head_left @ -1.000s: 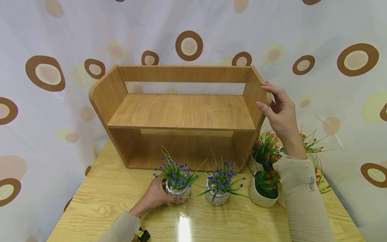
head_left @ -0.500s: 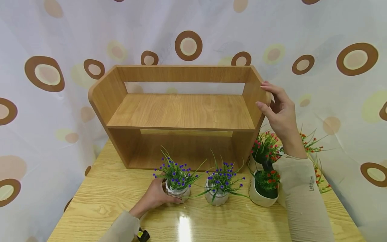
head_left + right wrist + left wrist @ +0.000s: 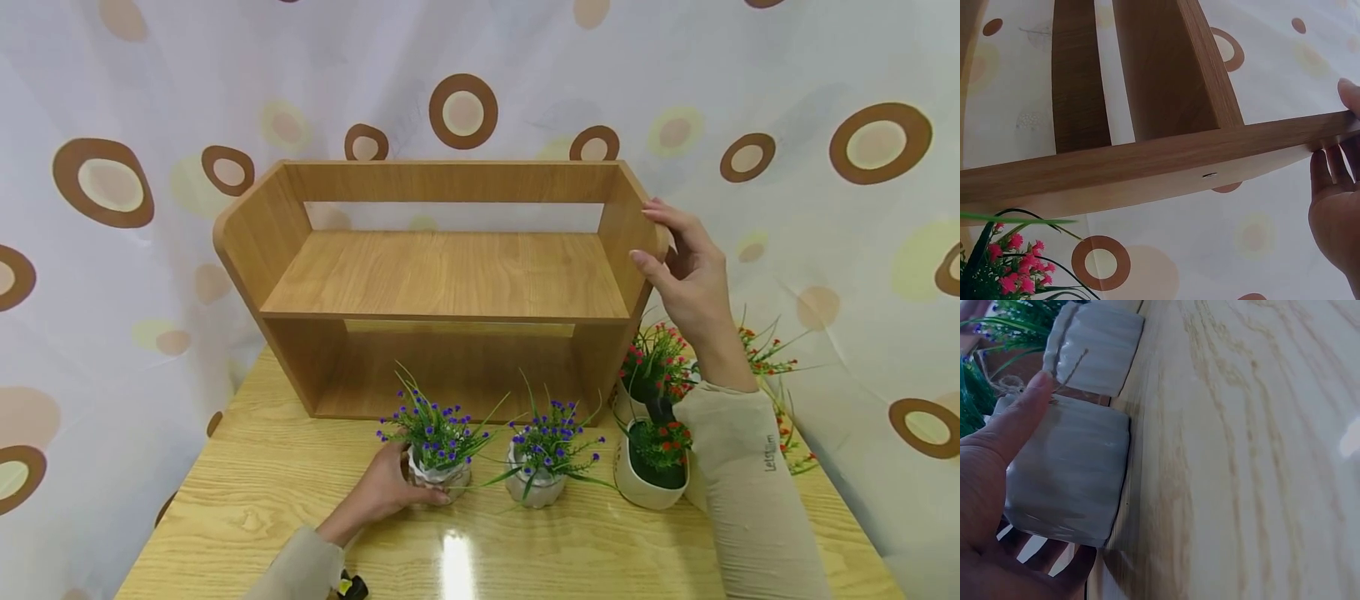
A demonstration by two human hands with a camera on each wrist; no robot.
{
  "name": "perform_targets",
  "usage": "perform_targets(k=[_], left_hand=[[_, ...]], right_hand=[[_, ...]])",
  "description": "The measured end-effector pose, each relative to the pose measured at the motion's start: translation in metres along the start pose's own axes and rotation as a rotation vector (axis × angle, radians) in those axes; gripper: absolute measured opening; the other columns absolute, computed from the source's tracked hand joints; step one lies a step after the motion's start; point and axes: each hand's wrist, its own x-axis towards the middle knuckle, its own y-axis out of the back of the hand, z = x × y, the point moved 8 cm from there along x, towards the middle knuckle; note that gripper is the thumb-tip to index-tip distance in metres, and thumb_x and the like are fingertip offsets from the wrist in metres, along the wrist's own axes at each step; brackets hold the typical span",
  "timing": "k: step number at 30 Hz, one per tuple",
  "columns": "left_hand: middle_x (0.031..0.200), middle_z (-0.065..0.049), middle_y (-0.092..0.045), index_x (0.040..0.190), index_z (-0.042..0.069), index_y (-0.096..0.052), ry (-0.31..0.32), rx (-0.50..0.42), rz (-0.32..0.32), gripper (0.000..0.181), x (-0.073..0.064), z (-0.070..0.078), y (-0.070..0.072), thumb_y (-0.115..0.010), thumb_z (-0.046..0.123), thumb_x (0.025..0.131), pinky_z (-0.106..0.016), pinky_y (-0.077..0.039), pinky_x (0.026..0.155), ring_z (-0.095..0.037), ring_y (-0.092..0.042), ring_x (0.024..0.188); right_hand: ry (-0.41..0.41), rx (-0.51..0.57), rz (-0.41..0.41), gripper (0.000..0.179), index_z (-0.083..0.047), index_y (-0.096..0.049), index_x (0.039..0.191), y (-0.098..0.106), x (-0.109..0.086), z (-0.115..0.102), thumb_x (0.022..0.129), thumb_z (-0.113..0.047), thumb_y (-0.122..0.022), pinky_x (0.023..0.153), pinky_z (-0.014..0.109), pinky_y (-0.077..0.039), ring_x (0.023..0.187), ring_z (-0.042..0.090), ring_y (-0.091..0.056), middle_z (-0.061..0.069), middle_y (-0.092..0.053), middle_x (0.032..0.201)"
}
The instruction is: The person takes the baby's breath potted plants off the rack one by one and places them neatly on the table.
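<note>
My left hand (image 3: 382,485) grips a white ribbed flowerpot (image 3: 1069,469) with artificial purple flowers (image 3: 438,433); thumb on its near side, fingers curled behind it. In the left wrist view the pot's base sits on or just at the tabletop, and a twine bow shows by the thumb. A second potted plant (image 3: 542,454) with purple flowers stands just to its right. My right hand (image 3: 693,275) holds the rounded upper edge of the right side panel of a two-tier wooden shelf (image 3: 442,271), thumb on the inner face and fingers over the outside.
Potted plants with red flowers (image 3: 651,475) crowd beside the shelf's right end, partly behind my right forearm. Pink-red blooms (image 3: 1019,269) lie below the panel in the right wrist view. A patterned curtain (image 3: 480,50) hangs behind the wooden table (image 3: 247,483).
The head view has shifted very slightly, so everything sits a little further left. Both hands keep their holds, and neither the pot nor the shelf visibly moves.
</note>
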Motion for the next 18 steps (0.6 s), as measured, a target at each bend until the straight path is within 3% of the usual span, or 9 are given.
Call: perform_targets(k=[4,8,10,12,15,18], left_hand=[[0.124,-0.011,-0.070,0.142,0.001,-0.053,-0.026,-0.020,-0.047,0.094,-0.001,0.001,-0.003,-0.098,0.030,0.065,-0.052,-0.051,0.106,-0.026,-0.066,0.114],[0.148,-0.022,-0.056,0.155,0.001,-0.038,0.012,0.035,-0.062,0.116,-0.003,0.006,0.009,-0.098,0.039,0.064,-0.059,-0.040,0.116,-0.042,-0.053,0.136],[0.161,-0.023,-0.041,0.162,0.007,-0.028,0.010,0.092,-0.061,0.125,-0.004,0.012,0.022,-0.097,0.044,0.065,-0.064,-0.034,0.118,-0.046,-0.040,0.147],[0.167,-0.021,-0.029,0.166,0.016,-0.019,-0.035,0.132,-0.052,0.128,-0.004,0.019,0.039,-0.096,0.045,0.068,-0.069,-0.029,0.118,-0.047,-0.029,0.152],[0.171,-0.014,-0.022,0.167,0.031,-0.013,-0.157,0.188,-0.033,0.116,-0.008,0.036,0.066,-0.088,0.042,0.080,-0.075,-0.029,0.114,-0.046,-0.025,0.154],[0.172,-0.010,-0.023,0.167,0.036,-0.014,-0.244,0.272,0.044,0.097,-0.013,0.054,0.094,-0.077,0.037,0.093,-0.076,-0.029,0.112,-0.044,-0.026,0.154]], right_hand=[[-0.017,-0.030,-0.016,0.053,0.000,-0.058,0.140,0.000,-0.002,0.000,0.090,0.012,-0.067,0.122,0.028,-0.035,0.156,0.022,-0.030,0.015,-0.050,0.155],[-0.059,-0.197,-0.084,0.069,-0.008,-0.045,0.154,-0.001,-0.007,0.001,0.091,0.009,-0.068,0.123,0.031,-0.032,0.157,0.020,-0.026,0.011,-0.036,0.165],[-0.074,-0.306,-0.121,0.077,-0.011,-0.036,0.160,-0.007,-0.013,-0.010,0.092,0.007,-0.067,0.126,0.034,-0.029,0.158,0.019,-0.024,0.009,-0.029,0.169],[-0.061,-0.406,-0.150,0.085,-0.013,-0.028,0.164,-0.010,-0.018,-0.018,0.091,0.007,-0.068,0.129,0.037,-0.024,0.158,0.020,-0.023,0.008,-0.025,0.170],[-0.014,-0.568,-0.180,0.094,-0.015,-0.024,0.166,-0.010,-0.029,-0.029,0.088,0.003,-0.074,0.129,0.047,-0.021,0.159,0.024,-0.021,0.008,-0.025,0.170],[0.038,-0.728,-0.219,0.094,-0.021,-0.025,0.166,-0.001,-0.042,-0.028,0.089,-0.011,-0.078,0.126,0.061,-0.021,0.159,0.028,-0.021,0.006,-0.025,0.171]])
